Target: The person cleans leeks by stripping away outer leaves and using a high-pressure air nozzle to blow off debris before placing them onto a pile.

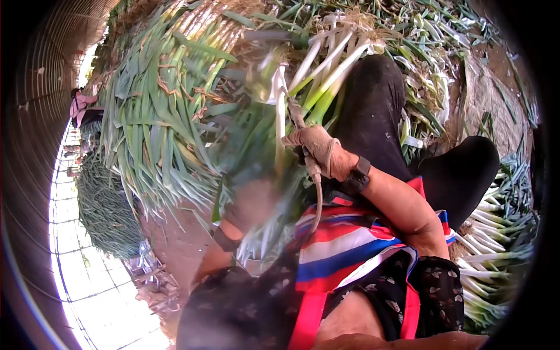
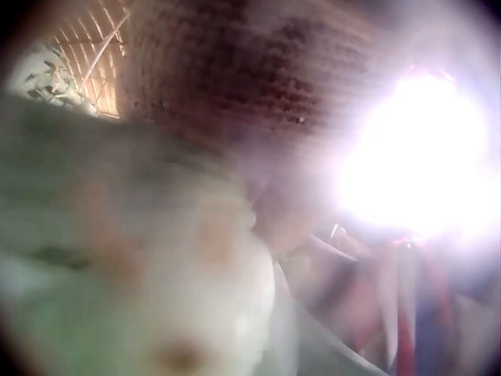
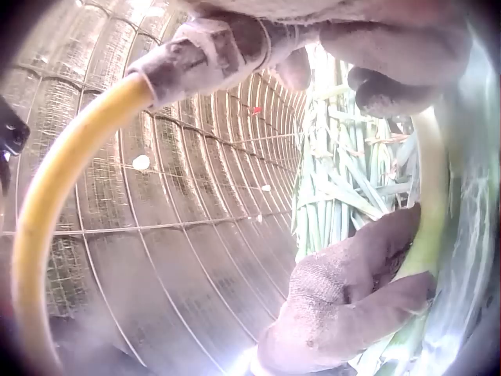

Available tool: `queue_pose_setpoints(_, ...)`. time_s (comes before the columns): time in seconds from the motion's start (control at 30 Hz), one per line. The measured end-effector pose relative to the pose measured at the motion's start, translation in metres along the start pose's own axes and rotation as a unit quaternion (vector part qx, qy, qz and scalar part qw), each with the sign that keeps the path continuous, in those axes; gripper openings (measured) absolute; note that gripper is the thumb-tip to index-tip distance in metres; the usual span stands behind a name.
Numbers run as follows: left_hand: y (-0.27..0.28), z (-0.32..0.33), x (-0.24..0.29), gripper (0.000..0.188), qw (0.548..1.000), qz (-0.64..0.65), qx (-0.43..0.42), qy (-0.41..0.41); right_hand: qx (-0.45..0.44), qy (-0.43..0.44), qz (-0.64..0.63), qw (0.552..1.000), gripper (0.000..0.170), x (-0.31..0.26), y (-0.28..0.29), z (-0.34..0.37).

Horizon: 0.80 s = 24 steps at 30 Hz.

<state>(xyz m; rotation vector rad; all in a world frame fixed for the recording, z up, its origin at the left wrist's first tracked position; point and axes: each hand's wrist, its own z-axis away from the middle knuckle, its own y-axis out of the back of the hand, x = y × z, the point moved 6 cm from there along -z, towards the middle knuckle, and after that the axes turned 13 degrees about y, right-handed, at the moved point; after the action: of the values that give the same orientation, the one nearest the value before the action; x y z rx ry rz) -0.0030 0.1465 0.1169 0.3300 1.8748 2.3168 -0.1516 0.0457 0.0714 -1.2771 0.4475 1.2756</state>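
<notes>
My right hand [image 1: 318,146], gloved, grips a nozzle [image 1: 296,114] with a hose [image 1: 318,204] trailing below it; the right wrist view shows its metal fitting [image 3: 207,51] and the yellow hose. The left hand [image 3: 344,305], also gloved, curls its fingers round a long green onion [image 3: 429,180]. In the head view that hand is blurred, below the onion's white stalk [image 1: 280,99] that stands beside the nozzle. Blurred pale green leaves and stalk [image 2: 196,274] fill much of the left wrist view.
A big heap of green onions [image 1: 157,111] lies ahead on the left. Bare white stalks [image 1: 338,64] rest by my knee [image 1: 376,87], and more [image 1: 484,251] lie at the right. Another pile [image 1: 105,204] and a person [image 1: 81,108] are farther off along the mesh wall.
</notes>
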Motion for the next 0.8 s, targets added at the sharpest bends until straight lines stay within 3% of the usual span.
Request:
queue_pose_setpoints(0.07, 0.001, -0.007, -0.002, 0.027, 0.999, 0.013, 0.012, -0.037, -0.038, 0.022, 0.079, 0.996, 0.021, -0.007, 0.004, 0.006)
queue_pose_setpoints(0.17, -0.012, -0.026, -0.015, 0.014, 0.970, -0.164, 0.101, -0.151, -0.045, 0.001, 0.107, 0.993, 0.021, -0.026, 0.002, 0.026)
queue_pose_setpoints(0.23, 0.012, -0.061, 0.002, 0.009, 0.973, -0.159, 0.050, -0.162, -0.062, 0.016, 0.127, 0.990, 0.019, -0.028, 0.003, 0.035)
queue_pose_setpoints(0.27, 0.014, -0.073, 0.000, 0.009, 0.970, -0.153, 0.084, -0.171, -0.076, 0.029, 0.148, 0.986, 0.021, -0.030, 0.004, 0.038)
queue_pose_setpoints(0.3, 0.008, -0.084, -0.005, 0.010, 0.966, -0.146, 0.118, -0.180, -0.090, 0.042, 0.170, 0.981, 0.027, -0.031, 0.005, 0.041)
queue_pose_setpoints(0.33, 0.002, -0.096, -0.012, 0.010, 0.960, -0.139, 0.152, -0.190, -0.134, 0.064, 0.241, 0.959, 0.054, -0.033, 0.009, 0.042)
queue_pose_setpoints(0.4, -0.010, -0.129, -0.033, 0.013, 0.967, -0.073, 0.183, -0.163, -0.079, 0.070, 0.142, 0.984, 0.021, -0.046, 0.013, 0.057)
queue_pose_setpoints(0.43, -0.011, -0.142, -0.038, 0.015, 0.968, -0.039, 0.197, -0.148, -0.053, 0.076, 0.092, 0.991, 0.024, -0.053, 0.015, 0.064)
queue_pose_setpoints(0.47, -0.021, -0.159, -0.054, 0.016, 0.986, 0.120, 0.103, -0.044, -0.044, 0.107, 0.115, 0.987, 0.024, -0.058, 0.022, 0.062)
queue_pose_setpoints(0.5, -0.025, -0.170, -0.066, 0.017, 0.956, 0.282, 0.046, 0.074, -0.032, 0.138, 0.114, 0.983, 0.022, -0.064, 0.030, 0.064)
queue_pose_setpoints(0.57, -0.042, -0.177, -0.077, 0.014, 0.869, 0.434, -0.076, 0.226, 0.036, 0.222, 0.081, 0.971, 0.019, -0.080, 0.062, 0.064)
queue_pose_setpoints(0.6, -0.036, -0.173, -0.065, 0.021, 0.828, 0.518, -0.070, 0.202, 0.076, 0.266, 0.059, 0.959, 0.018, -0.086, 0.084, 0.062)
queue_pose_setpoints(0.67, -0.014, -0.173, -0.049, 0.020, 0.929, 0.370, 0.022, -0.012, 0.179, 0.304, 0.034, 0.935, 0.015, -0.093, 0.143, 0.056)
queue_pose_setpoints(0.77, 0.002, -0.139, -0.013, 0.021, 0.875, 0.484, 0.013, 0.008, 0.402, 0.130, 0.050, 0.905, 0.017, -0.094, 0.245, 0.071)
queue_pose_setpoints(0.8, 0.010, -0.127, 0.002, 0.024, 0.860, 0.509, 0.019, -0.020, 0.431, 0.112, -0.019, 0.895, 0.016, -0.065, 0.285, 0.062)
